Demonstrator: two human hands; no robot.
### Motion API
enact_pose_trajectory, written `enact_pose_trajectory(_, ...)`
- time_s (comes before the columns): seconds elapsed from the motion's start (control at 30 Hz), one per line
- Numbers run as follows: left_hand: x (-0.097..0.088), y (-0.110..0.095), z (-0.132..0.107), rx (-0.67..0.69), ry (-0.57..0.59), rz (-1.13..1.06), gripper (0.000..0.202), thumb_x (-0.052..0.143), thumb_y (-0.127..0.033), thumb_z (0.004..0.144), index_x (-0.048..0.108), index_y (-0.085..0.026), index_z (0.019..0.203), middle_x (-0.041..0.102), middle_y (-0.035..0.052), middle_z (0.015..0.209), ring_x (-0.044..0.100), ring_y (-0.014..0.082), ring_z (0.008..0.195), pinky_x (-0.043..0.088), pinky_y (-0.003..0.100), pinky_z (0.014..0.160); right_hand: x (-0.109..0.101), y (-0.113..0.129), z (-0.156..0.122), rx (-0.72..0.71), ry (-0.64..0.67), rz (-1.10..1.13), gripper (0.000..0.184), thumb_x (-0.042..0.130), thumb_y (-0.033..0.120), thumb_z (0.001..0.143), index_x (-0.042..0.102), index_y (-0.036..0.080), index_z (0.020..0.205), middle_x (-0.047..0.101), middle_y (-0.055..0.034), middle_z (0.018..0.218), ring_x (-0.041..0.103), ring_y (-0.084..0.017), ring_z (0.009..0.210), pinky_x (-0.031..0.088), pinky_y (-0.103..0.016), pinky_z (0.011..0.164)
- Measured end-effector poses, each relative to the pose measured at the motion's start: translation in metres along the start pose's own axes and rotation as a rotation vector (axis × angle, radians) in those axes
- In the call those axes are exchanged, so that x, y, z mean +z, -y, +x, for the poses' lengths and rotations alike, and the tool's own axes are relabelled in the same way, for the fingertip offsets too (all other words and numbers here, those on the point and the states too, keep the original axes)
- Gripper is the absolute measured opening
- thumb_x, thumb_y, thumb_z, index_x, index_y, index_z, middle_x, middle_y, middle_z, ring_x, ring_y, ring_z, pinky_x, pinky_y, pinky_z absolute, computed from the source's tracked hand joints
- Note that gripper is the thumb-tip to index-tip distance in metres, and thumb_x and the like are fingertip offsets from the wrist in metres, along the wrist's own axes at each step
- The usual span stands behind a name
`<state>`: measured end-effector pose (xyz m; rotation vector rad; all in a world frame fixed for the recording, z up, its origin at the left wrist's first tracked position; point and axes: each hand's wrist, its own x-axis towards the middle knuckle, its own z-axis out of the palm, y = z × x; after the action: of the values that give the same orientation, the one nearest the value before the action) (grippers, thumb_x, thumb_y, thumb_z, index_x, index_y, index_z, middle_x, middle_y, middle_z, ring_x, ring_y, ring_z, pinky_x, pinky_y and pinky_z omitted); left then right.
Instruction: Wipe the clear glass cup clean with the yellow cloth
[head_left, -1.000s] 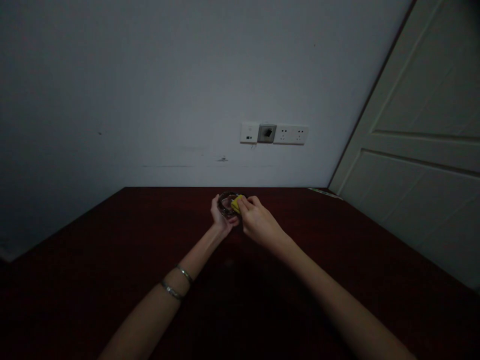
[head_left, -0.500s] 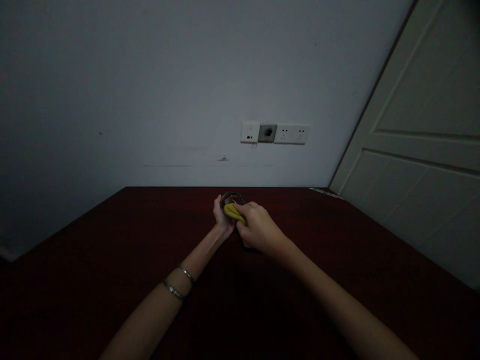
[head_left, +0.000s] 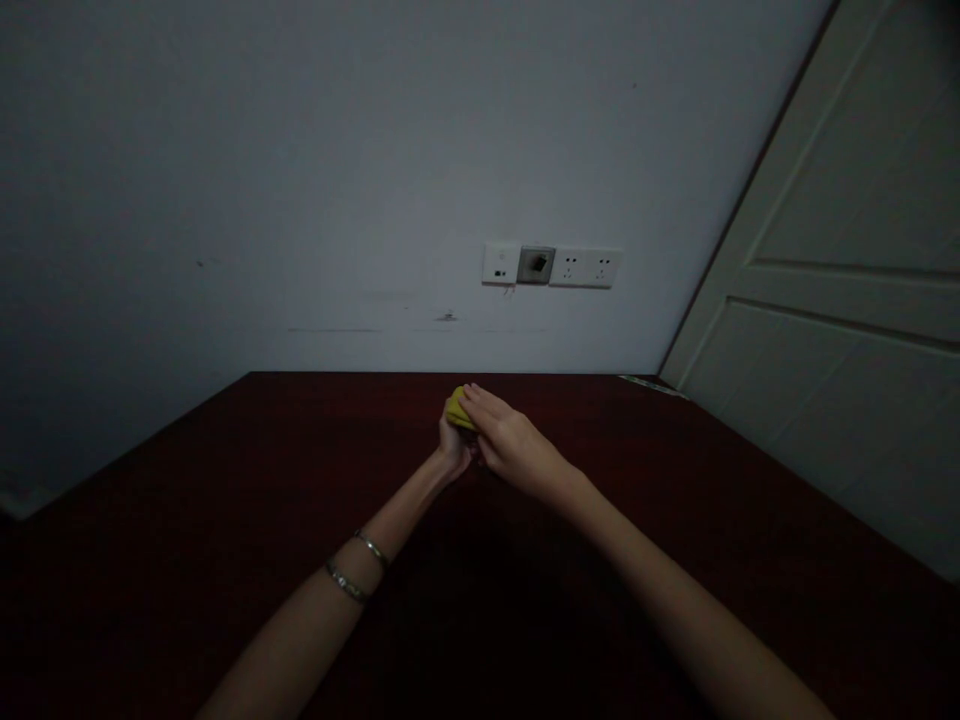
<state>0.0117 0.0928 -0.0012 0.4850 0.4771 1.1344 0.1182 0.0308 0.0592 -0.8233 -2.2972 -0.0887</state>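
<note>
No words, brands or numbers legible. On the leftmost white wall plate (head_left: 500,263), a faint small mark above two dark ports, too small to tell as symbol or lettering. At the middle of the grey-framed plate (head_left: 535,265) just beside it, a dark shape, too blurred to read as any sign. Near the far right corner of the dark red tabletop (head_left: 337,440), a narrow pale strip (head_left: 652,386) with darker patterning, perhaps printed, but too small and dim to make out. On the lower bracelet (head_left: 345,581), uneven light and dark patches, impossible to tell as engraving or shine.
</note>
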Motion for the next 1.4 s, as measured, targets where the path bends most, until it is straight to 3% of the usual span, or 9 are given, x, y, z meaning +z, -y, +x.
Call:
enact_pose_trajectory(0.1,0.002,-0.007,0.0,0.182,-0.053,-0.098,0.032,0.041,-0.038,0.083,0.059,-0.014,0.072,0.06,0.002,0.059,0.059,0.0135,0.055,0.045,0.022,0.05,-0.005,0.007,0.0,-0.114,0.098,-0.017,0.051,0.042,-0.001,0.076,0.044,0.003,0.127,0.044,-0.0214,0.135,0.034,-0.022,0.131,0.033,-0.04,0.108)
enact_pose_trajectory(0.33,0.012,-0.028,-0.005,0.179,0.006,-0.078,0.037,0.042,-0.038,0.081,0.06,-0.011,0.064,0.063,0.0054,0.057,0.058,0.0134,0.048,0.044,0.021,0.045,-0.019,0.003,-0.003,-0.209,0.235,-0.058,0.058,0.045,-0.008,0.069,0.049,0.007,0.125,0.045,-0.0161,0.135,0.035,-0.018,0.131,0.031,-0.037,0.11)
enact_pose_trajectory(0.43,0.008,-0.03,-0.006,0.106,0.047,0.001,0.041,0.041,-0.045,0.08,0.062,-0.011,0.071,0.06,0.0049,0.054,0.051,0.0122,0.038,0.038,0.021,0.035,-0.029,-0.005,-0.003,-0.167,0.251,-0.062,0.058,0.045,-0.009,0.066,0.054,0.009,0.121,0.05,-0.0141,0.132,0.04,-0.018,0.128,0.033,-0.037,0.109)
enact_pose_trajectory(0.53,0.0,-0.03,-0.006,-0.037,0.122,0.119,0.048,0.039,-0.056,0.077,0.061,-0.013,0.074,0.053,0.0014,0.046,0.033,0.0095,0.025,0.023,0.02,0.025,-0.037,-0.013,-0.003,-0.132,0.247,-0.076,0.056,0.045,-0.008,0.067,0.056,0.012,0.118,0.053,-0.0125,0.129,0.046,-0.018,0.124,0.037,-0.037,0.106)
enact_pose_trajectory(0.67,-0.007,-0.031,-0.005,-0.163,0.242,0.207,0.051,0.033,-0.061,0.076,0.056,-0.016,0.077,0.054,0.002,0.052,0.028,0.0082,0.024,0.023,0.021,0.023,-0.045,-0.024,-0.005,-0.108,0.231,-0.032,0.055,0.044,-0.007,0.067,0.059,0.015,0.115,0.058,-0.0108,0.123,0.05,-0.019,0.119,0.041,-0.039,0.102)
enact_pose_trajectory(0.87,-0.01,-0.032,-0.003,-0.352,0.423,0.353,0.063,0.026,-0.068,0.074,0.055,-0.012,0.08,0.06,0.0107,0.063,0.029,0.0058,0.027,0.023,0.019,0.024,-0.046,-0.036,-0.006,-0.051,-0.045,0.103,0.053,0.04,-0.004,0.073,0.055,0.016,0.12,0.058,-0.0093,0.124,0.049,-0.017,0.121,0.04,-0.043,0.103)
enact_pose_trajectory(0.93,-0.01,-0.03,-0.002,-0.389,0.452,0.397,0.066,0.025,-0.07,0.073,0.055,-0.012,0.079,0.061,0.0113,0.062,0.029,0.0059,0.026,0.024,0.019,0.024,-0.041,-0.035,-0.006,-0.083,-0.065,0.07,0.052,0.039,-0.002,0.075,0.053,0.015,0.122,0.056,-0.0101,0.126,0.045,-0.018,0.124,0.039,-0.043,0.103)
enact_pose_trajectory(1.17,-0.013,-0.025,-0.001,-0.446,0.46,0.488,0.08,0.018,-0.078,0.069,0.057,-0.007,0.071,0.061,0.0146,0.058,0.03,0.0064,0.024,0.025,0.022,0.021,-0.02,-0.03,-0.005,-0.198,0.102,-0.108,0.053,0.053,0.004,0.075,0.048,0.012,0.127,0.053,-0.0139,0.129,0.043,-0.022,0.126,0.036,-0.042,0.106)
enact_pose_trajectory(1.4,-0.008,-0.032,-0.005,-0.301,0.454,0.389,0.068,0.024,-0.071,0.073,0.056,-0.011,0.079,0.062,0.0108,0.061,0.029,0.0051,0.025,0.026,0.019,0.023,-0.029,-0.036,-0.008,-0.143,0.097,-0.226,0.062,0.047,-0.007,0.068,0.046,0.01,0.128,0.051,-0.0144,0.131,0.042,-0.022,0.126,0.039,-0.041,0.105)
